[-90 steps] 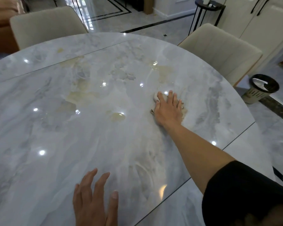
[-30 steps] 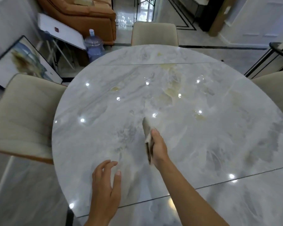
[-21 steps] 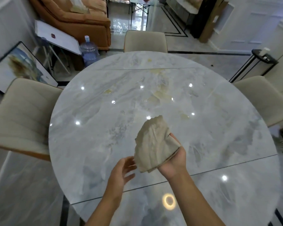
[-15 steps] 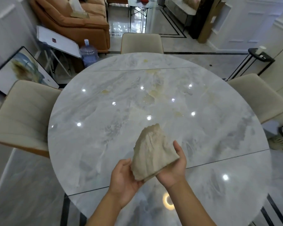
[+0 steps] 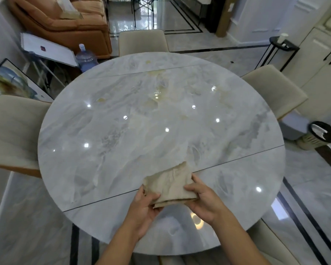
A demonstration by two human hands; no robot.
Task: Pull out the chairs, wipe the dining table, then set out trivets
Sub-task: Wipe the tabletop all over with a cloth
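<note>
Here, head view: both hands hold a folded beige cloth (image 5: 170, 185) over the near part of the round marble table (image 5: 111, 134), contact with the top unclear. The left hand (image 5: 144, 206) grips the cloth's near-left corner with fingers curled; the right hand (image 5: 205, 200) pinches its right edge, thumb on top. Toward the table's far side lie yellowish smears (image 5: 157, 96), well apart from the cloth.

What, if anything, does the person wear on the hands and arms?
Nothing that shows. The left hand and right hand are bare: no gloves, rings or watch in view. The left forearm and right forearm are uncovered down to the picture's lower edge, so no sleeve appears.
</note>
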